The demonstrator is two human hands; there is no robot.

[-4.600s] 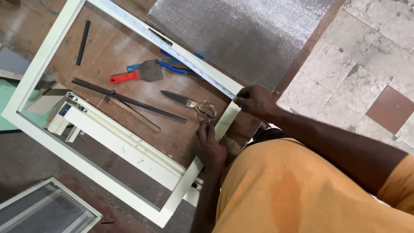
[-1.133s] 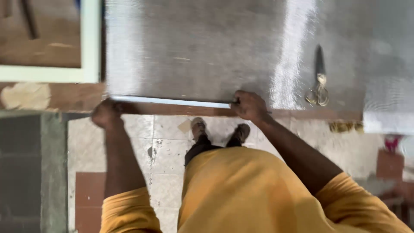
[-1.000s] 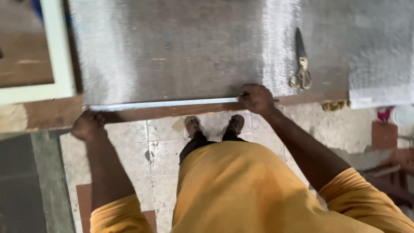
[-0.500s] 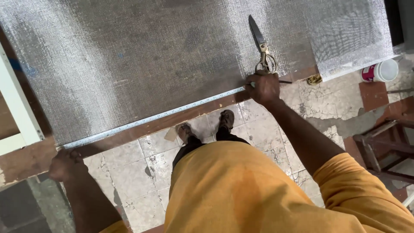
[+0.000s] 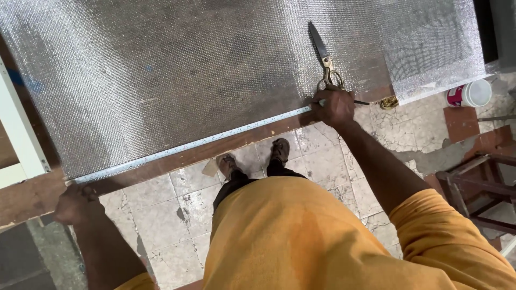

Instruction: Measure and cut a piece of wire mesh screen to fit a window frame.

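My tape measure (image 5: 193, 144) runs left to right along the mesh sheet's (image 5: 204, 70) near edge, my left hand (image 5: 75, 204) and right hand (image 5: 334, 106) each clenched on an end.

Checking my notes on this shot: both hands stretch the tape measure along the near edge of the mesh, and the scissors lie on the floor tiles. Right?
Not quite. The head view shows the scissors lying on the mesh, just beyond the right hand. The rest holds: left hand and right hand stretch the tape measure along the mesh's near edge.
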